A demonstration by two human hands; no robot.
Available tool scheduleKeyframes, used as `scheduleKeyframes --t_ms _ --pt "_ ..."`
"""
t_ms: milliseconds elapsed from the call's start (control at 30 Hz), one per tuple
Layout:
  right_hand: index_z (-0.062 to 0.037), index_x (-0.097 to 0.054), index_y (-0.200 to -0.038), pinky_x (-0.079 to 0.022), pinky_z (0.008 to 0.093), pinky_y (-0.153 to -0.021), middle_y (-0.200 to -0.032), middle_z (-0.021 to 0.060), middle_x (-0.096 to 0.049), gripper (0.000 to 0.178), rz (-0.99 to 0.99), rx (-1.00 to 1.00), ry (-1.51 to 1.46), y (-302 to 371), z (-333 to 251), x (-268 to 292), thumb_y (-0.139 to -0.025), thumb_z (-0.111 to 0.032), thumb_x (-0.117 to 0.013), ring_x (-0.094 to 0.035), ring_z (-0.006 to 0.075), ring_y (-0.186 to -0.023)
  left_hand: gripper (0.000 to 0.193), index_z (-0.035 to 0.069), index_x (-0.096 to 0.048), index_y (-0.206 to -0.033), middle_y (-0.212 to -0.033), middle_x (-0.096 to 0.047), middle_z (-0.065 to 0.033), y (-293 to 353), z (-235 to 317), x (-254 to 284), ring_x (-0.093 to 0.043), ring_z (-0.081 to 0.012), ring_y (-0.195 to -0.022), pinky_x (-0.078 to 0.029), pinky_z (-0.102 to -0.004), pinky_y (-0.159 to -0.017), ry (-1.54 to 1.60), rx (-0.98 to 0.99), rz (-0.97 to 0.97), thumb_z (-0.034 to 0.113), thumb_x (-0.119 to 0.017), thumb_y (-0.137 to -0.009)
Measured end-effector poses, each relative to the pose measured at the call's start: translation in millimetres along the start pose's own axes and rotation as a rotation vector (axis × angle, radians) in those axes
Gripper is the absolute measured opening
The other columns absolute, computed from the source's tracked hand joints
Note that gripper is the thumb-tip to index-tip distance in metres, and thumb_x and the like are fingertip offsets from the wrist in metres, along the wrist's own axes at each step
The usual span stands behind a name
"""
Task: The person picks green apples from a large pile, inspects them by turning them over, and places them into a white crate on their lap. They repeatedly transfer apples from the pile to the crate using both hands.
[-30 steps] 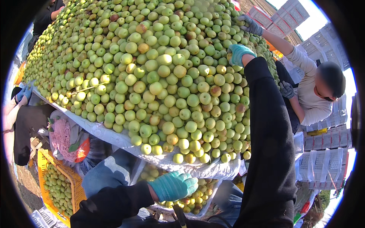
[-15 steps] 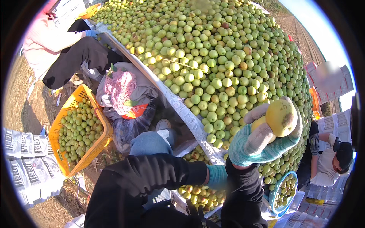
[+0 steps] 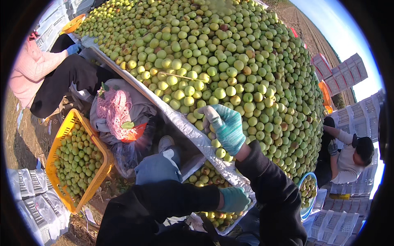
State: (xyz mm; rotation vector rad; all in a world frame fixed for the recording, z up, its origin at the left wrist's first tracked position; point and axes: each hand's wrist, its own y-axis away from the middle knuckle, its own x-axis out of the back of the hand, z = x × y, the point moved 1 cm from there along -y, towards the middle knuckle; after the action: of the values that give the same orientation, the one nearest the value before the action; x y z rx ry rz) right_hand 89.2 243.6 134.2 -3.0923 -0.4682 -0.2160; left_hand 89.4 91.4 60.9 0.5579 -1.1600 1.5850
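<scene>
A huge heap of round green fruit [image 3: 254, 74], like small apples with some brownish patches, rises in front of me behind a pale sheeted edge [image 3: 184, 119]. At the heap's near side, my right hand [image 3: 227, 128], in a teal glove with grey fingers, is curled down among the fruit; its palm side is hidden. My left hand [image 3: 234, 199], also in a teal glove, lies closed over a lower container of fruit [image 3: 205, 176] below that edge. What it holds, if anything, is out of sight.
To the left stands a yellow crate [image 3: 107, 162] of smaller-looking fruit, beside a bundle with pink knitted cloth [image 3: 115, 108]. A blue-rimmed basket [image 3: 314, 197] is at right. One person [image 3: 37, 74] sits far left, another [image 3: 347, 160] right. White crates [image 3: 353, 112] stack around.
My right hand, earlier raised with two fruits, has moved left and down to the heap; those fruits no longer show in it. My left hand shows more clearly over the lower container. The view has shifted.
</scene>
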Motion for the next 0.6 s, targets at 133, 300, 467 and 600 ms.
scheduleKeyframes --t_ms 133,300,467,600 --pt "-0.0005 -0.068 -0.1 -0.05 0.0219 -0.07 -0.086 0.002 -0.067 0.016 0.703 0.177 0.307 -41.7 15.9 130.1 -0.089 -0.012 -0.064 -0.059 0.0068 -0.074 0.011 0.011 -0.067 -0.072 -0.08 -0.061 -0.0028 -0.8 0.6 -1.0 -0.061 -0.0221 -0.076 -0.048 -0.0354 -0.066 0.02 0.007 -0.086 0.017 -0.059 -0.077" --pt "-0.005 -0.064 -0.11 -0.052 0.0287 -0.072 -0.095 0.0065 -0.068 0.022 0.411 0.222 0.728 -111.1 30.1 175.9 -0.09 -0.01 -0.058 -0.064 0.0145 -0.082 0.014 0.007 -0.066 -0.081 -0.083 -0.061 -0.0062 -5.0 -16.9 8.5 -0.06 -0.0245 -0.077 -0.048 -0.0355 -0.068 0.076 0.141 -0.07 0.016 -0.056 -0.079" --pt "-0.0079 -0.058 -0.11 -0.054 0.0396 -0.073 -0.102 0.015 -0.066 0.024 0.285 0.01 1.456 -176.4 43.8 133.4 -0.087 -0.016 -0.057 -0.065 0.0314 -0.091 0.016 0.008 -0.063 -0.078 -0.081 -0.062 -0.0082 -16.6 -19.2 22.6 -0.061 -0.0219 -0.072 -0.048 -0.0342 -0.07 0.232 0.103 -0.011 0.022 -0.056 -0.083" --pt "-0.0079 -0.058 -0.105 -0.054 0.0407 -0.066 -0.094 0.0104 -0.069 0.019 0.199 -0.011 1.452 -212.5 32.8 126.0 -0.087 -0.012 -0.055 -0.068 0.0287 -0.085 0.015 0.006 -0.062 -0.083 -0.083 -0.061 -0.0093 -26.1 -33.8 31.4 -0.061 -0.0235 -0.076 -0.05 -0.035 -0.072 0.264 0.083 -0.198 0.019 -0.056 -0.082"
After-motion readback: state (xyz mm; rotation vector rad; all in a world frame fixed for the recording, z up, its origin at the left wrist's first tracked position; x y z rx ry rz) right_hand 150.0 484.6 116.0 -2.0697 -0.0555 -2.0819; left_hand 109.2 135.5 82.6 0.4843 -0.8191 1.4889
